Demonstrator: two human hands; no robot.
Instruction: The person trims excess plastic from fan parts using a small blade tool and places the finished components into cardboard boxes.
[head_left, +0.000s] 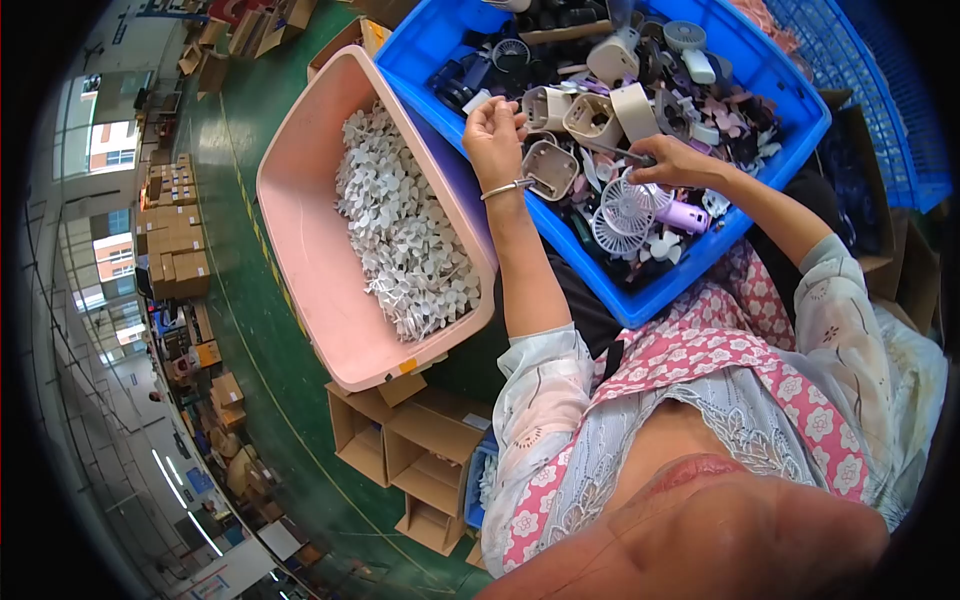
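My left hand (495,140), a bracelet at its wrist, is over the left edge of a blue bin (640,305). Its fingers are curled, with a small white piece (477,101) beside the fingertips; whether it is gripped is unclear. My right hand (668,162) is closed around a thin dark tool (638,158) like a screwdriver, its shaft pointing left. Between and below the hands lie open cream plastic housings (592,120), a beige square housing (549,170), white round fan grilles (622,222) and a purple fan body (684,217).
Left of the blue bin stands a pink tub (305,225) with a heap of white fan blades (400,220). Cardboard boxes (435,445) sit below it. A blue basket (885,110) is at the upper right. Stacked cartons (178,240) line the green floor (225,150).
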